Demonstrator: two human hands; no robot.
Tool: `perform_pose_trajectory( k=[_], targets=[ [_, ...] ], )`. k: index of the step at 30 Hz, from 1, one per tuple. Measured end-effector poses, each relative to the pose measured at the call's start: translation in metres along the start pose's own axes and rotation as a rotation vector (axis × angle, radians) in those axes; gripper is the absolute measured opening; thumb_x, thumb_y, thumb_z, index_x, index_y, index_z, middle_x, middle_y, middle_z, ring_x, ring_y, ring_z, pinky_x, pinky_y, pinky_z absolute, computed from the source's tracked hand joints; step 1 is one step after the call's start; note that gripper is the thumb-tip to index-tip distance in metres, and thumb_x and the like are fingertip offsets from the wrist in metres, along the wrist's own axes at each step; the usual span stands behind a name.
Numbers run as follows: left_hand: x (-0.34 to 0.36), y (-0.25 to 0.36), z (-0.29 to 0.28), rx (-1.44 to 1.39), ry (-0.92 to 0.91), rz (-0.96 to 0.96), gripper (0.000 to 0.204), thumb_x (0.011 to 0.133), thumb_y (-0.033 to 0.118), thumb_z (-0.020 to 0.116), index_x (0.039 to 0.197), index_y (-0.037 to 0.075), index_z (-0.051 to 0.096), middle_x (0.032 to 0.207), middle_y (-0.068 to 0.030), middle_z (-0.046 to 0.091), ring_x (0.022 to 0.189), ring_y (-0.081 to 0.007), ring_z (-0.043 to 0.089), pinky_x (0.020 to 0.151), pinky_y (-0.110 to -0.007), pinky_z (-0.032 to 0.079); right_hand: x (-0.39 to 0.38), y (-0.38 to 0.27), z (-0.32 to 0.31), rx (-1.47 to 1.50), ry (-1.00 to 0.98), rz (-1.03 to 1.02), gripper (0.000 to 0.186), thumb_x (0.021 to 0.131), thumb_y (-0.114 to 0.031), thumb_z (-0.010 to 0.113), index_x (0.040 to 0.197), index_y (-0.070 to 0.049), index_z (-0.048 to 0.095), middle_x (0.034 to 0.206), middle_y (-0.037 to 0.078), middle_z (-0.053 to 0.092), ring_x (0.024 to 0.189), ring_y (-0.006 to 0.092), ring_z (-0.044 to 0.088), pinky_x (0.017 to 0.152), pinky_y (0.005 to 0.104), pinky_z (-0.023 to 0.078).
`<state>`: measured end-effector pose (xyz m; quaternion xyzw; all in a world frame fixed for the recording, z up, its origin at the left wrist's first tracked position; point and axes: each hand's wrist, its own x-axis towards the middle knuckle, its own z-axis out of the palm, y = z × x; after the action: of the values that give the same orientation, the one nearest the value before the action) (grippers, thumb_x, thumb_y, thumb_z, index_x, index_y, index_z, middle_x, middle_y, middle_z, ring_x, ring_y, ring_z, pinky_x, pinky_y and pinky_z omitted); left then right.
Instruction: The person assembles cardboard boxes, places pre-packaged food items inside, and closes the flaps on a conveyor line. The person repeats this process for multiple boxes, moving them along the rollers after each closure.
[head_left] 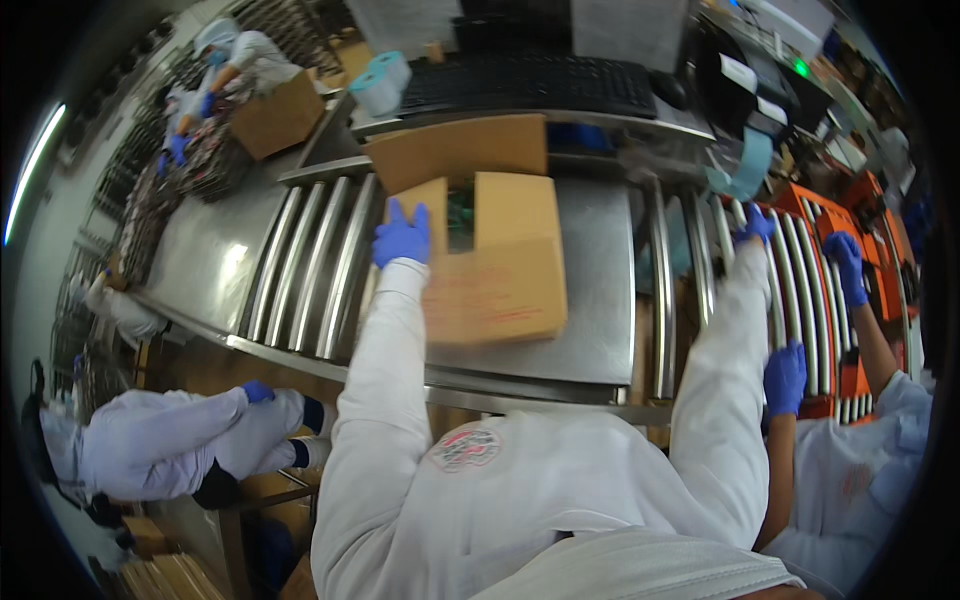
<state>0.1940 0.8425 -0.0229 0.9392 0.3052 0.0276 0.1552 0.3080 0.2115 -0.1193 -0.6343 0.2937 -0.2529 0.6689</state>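
Observation:
A brown cardboard carton [500, 290] sits on the steel surface in front of me. Its far flap [460, 150] stands up, while the other flaps lie folded inward around a gap showing something dark green. On the carton's left flap lies my left hand [402, 235], blue-gloved, with fingers stretched apart and no grip on anything. My right arm reaches forward to the right. At its end my right hand [756, 225], also blue-gloved, is right by the lower end of a light-blue label strip [748, 170] hanging from a black printer [745, 85]. Its fingers are too small and blurred to read.
Steel rollers [315, 265] flank the work surface. A keyboard [530, 85] and light-blue rolls [380, 82] stand on the shelf behind. At the right, a co-worker's gloved hands [785, 378] are by an orange-framed roller conveyor [800, 290]. Other people work at the left.

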Motion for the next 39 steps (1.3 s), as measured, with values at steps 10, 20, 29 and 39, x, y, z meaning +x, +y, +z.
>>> perform_pose_trajectory(
  k=[10,20,29,39],
  targets=[
    [-0.117,0.062,0.053,-0.527,-0.094,0.809,0.085,0.08,0.062,0.053,0.14,0.007,0.031,0.129,-0.03,0.043,0.112,-0.0449,0.048,0.097,-0.045,0.039,-0.404,-0.099,0.079,-0.854,-0.676,-1.268,0.088,0.076,-0.057,0.06,0.144,-0.011,0.026,0.152,0.017,0.012,0.141,0.0321,0.005,0.11,0.0521,-0.004],
    [-0.136,-0.013,0.036,-0.971,-0.891,0.971,0.04,0.098,0.022,0.04,0.136,0.01,0.042,0.135,-0.0118,0.047,0.116,-0.0215,0.052,0.103,-0.034,0.036,-0.263,-0.08,-0.026,-1.219,-0.459,-1.128,0.084,0.077,-0.029,0.065,0.146,-0.015,0.021,0.152,0.017,0.014,0.14,0.035,0.012,0.112,0.0459,0.011],
    [-0.146,-0.175,0.066,-0.431,-0.135,0.671,0.034,0.091,0.016,0.046,0.124,0.015,0.054,0.113,-0.0109,0.058,0.102,-0.0294,0.055,0.092,-0.039,0.043,-0.176,-0.034,-0.082,-1.147,-0.459,-1.058,0.056,0.091,-0.021,0.05,0.142,-0.008,0.031,0.146,0.015,0.03,0.135,0.029,0.028,0.111,0.0405,0.02],
    [-0.145,-0.141,0.039,-0.635,-0.571,0.607,0.036,0.093,0.037,0.046,0.083,0.009,0.066,0.087,-0.0096,0.064,0.086,-0.0267,0.06,0.078,-0.036,0.046,-0.492,-0.014,0.202,0.45,-1.271,-0.096,0.035,0.097,-0.019,0.045,0.128,-0.002,0.047,0.132,0.014,0.048,0.124,0.0242,0.044,0.106,0.0378,0.033]
  ],
)
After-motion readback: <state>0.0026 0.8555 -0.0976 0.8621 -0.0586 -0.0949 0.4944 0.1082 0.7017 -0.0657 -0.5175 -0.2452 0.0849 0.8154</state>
